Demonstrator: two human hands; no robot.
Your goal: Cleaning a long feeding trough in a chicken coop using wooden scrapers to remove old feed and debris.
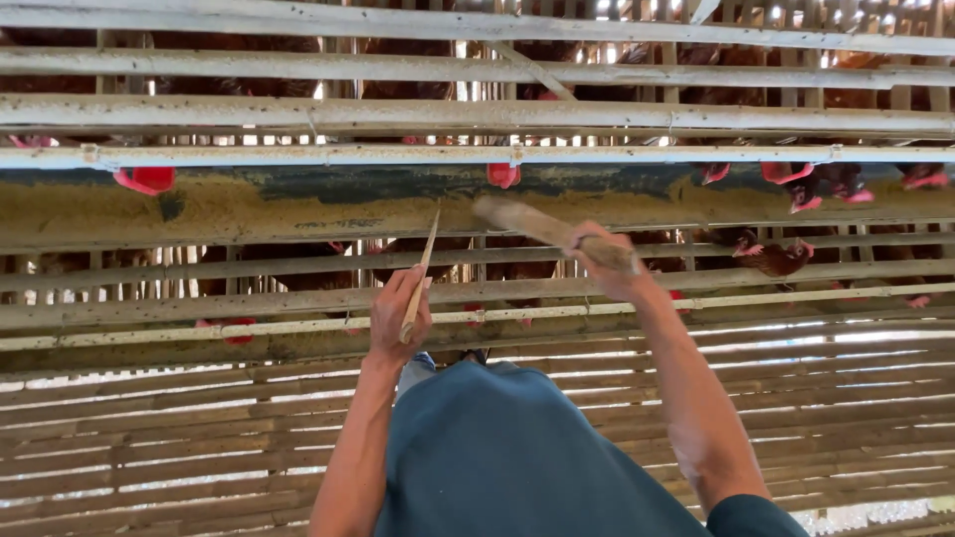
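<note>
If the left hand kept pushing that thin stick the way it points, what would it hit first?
Probably the long feed trough. The left hand holds a thin stick angled up toward the trough's feed-caked front, its tip about at that wall. Depth is unclear, so contact can't be confirmed.

Bare forearms; a dark teal short sleeve (751,517) and what look like grey-blue trousers (497,457).

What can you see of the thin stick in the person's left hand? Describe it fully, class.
The thin stick is a pale, flat sliver, seemingly bamboo or wood, narrowing to a point. It stands nearly upright, leaning slightly right, with its tip reaching the feed-caked trough. The left hand closes around its lower end, hiding that part. Nothing else clearly touches it; the thicker stick lies apart to its right.
</note>
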